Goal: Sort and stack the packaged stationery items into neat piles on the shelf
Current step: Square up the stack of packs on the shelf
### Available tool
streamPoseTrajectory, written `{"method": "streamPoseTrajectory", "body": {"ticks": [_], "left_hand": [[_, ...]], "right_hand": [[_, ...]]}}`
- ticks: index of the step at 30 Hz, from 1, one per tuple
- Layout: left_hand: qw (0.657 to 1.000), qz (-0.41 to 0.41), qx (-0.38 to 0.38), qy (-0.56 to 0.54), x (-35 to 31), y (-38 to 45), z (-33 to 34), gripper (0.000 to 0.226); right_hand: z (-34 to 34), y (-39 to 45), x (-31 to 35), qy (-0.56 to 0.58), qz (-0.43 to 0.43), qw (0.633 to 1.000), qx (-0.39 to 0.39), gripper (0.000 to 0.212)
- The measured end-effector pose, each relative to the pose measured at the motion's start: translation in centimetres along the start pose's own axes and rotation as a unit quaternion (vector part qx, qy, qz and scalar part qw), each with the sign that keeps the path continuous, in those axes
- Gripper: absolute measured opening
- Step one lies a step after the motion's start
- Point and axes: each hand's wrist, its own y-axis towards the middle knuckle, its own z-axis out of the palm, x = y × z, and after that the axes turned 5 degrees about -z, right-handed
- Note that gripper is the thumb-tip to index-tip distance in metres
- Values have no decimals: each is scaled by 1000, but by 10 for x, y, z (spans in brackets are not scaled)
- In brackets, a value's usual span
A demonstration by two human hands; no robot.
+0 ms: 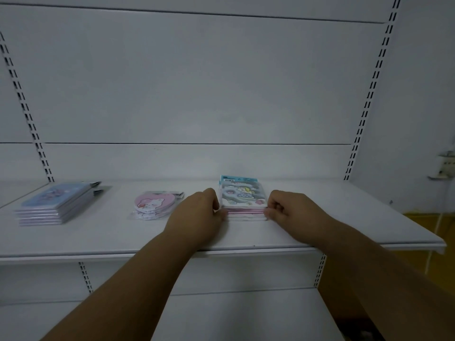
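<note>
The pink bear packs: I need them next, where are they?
In the head view, the pink bear packs lie mid-shelf, between the blue stack on the left and the left hand.

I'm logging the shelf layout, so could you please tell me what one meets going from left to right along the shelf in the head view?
Blue pile → pink pile → left hand → unicorn pile → right hand. All sit on the shelf; both hands press against the unicorn pile's sides.
</note>
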Motion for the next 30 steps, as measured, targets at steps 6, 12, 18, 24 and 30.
{"method": "streamPoseTrajectory", "body": {"ticks": [6, 12, 18, 24, 30], "left_hand": [[1000, 24, -4, 8, -3, -1, 0, 19], [1000, -1, 7, 11, 0, -2, -1, 22], [996, -23, 90, -14, 1, 5, -12, 15], [924, -227, 148, -271, -6, 52, -24, 31], [939, -212, 182, -203, -22, 74, -8, 19]], "right_hand": [[2, 2, -3, -21, -11, 1000, -4, 16], [6, 3, 1, -50, 4, 999, 5, 20], [-4, -1, -3, 9, 43, 999, 30, 21], [-18, 39, -1, 179, 186, 966, 9, 31], [4, 73, 4, 171, 252, 951, 57, 39]]}}
